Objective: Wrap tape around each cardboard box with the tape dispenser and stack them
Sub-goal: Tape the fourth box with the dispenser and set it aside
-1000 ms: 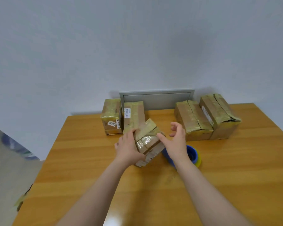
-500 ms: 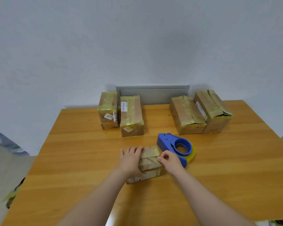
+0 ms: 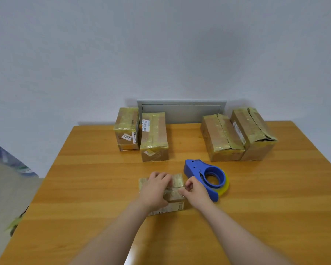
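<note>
A small taped cardboard box [image 3: 177, 204] lies flat on the wooden table [image 3: 266, 192], near the middle. My left hand [image 3: 154, 191] rests on top of it and presses it down, covering most of its top. My right hand [image 3: 194, 191] is at the box's right top edge, with thumb and forefinger pinching there. Just right of my right hand lies the blue tape dispenser [image 3: 195, 168] with its yellowish tape roll, and neither hand touches it.
Two taped boxes [image 3: 127, 129] [image 3: 154, 136] stand at the back left, and two larger taped boxes [image 3: 223, 138] [image 3: 253, 131] at the back right. A grey panel [image 3: 180, 111] sits on the wall behind them. The floor shows past the table's left edge.
The small box came down from a tilted, lifted pose onto the table. My left hand settled on its top and my right hand closed in on its right edge.
</note>
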